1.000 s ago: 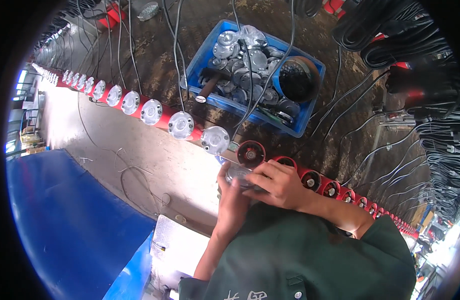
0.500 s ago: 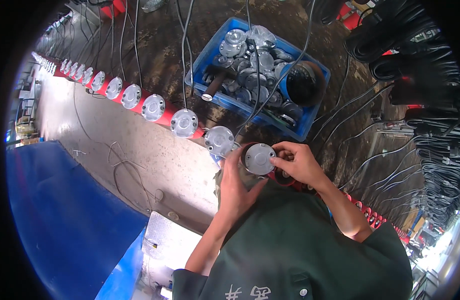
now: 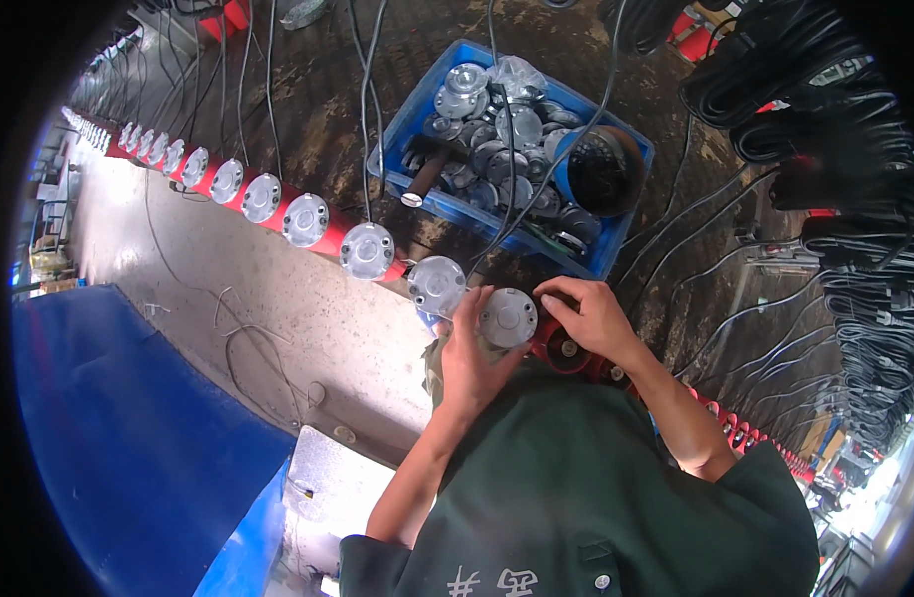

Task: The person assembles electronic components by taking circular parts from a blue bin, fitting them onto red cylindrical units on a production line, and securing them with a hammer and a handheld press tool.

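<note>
In front of my body is a round silvery metal cover point(image 3: 508, 318) with small holes near its rim, its flat face turned up. My left hand point(image 3: 469, 360) wraps its left side, fingers at the upper edge and thumb by the lower edge. At the upper right of the cover is my right hand point(image 3: 591, 320), thumb and forefinger pinched together; anything between them is too small to make out. Just left of my left hand's fingers is another such cover point(image 3: 437, 286). Beneath my right hand are open red cylinders point(image 3: 566, 348).
A row of red cylinders with metal covers point(image 3: 305, 219) runs to the far left. Beyond my hands stands a blue crate point(image 3: 596, 261) of loose covers, with a hammer point(image 3: 424, 184) and a round tub point(image 3: 604, 169). Black cables point(image 3: 855, 249) hang in coils at right; a blue sheet point(image 3: 129, 428) lies left.
The cover between my hands has shifted slightly left and down. My right thumb has come off its face, and the fingers are now pinched at its upper right.
</note>
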Available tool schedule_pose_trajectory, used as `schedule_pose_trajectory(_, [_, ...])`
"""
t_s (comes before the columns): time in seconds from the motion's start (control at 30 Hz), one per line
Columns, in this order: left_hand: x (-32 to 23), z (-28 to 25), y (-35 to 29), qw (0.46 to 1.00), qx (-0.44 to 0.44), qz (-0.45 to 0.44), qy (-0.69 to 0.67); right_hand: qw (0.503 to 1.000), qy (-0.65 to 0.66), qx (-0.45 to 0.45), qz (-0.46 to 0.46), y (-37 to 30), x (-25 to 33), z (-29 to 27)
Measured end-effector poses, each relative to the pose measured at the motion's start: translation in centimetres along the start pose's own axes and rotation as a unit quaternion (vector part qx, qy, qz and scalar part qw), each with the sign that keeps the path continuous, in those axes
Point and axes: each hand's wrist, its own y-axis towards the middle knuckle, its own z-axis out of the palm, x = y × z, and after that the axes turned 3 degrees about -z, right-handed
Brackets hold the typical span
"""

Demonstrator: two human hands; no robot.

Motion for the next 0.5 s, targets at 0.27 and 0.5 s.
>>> schedule_pose_trajectory(0.27, [-0.1,0.5,-0.1,1.000,-0.011,-0.005,0.028,0.992,0.081,0.076,0.061,0.0,-1.3,-0.1])
schedule_pose_trajectory(0.5, [-0.4,0.4,0.0,0.996,-0.010,0.040,0.081,0.989,0.121,0.060,0.065,0.0,-2.6,0.4])
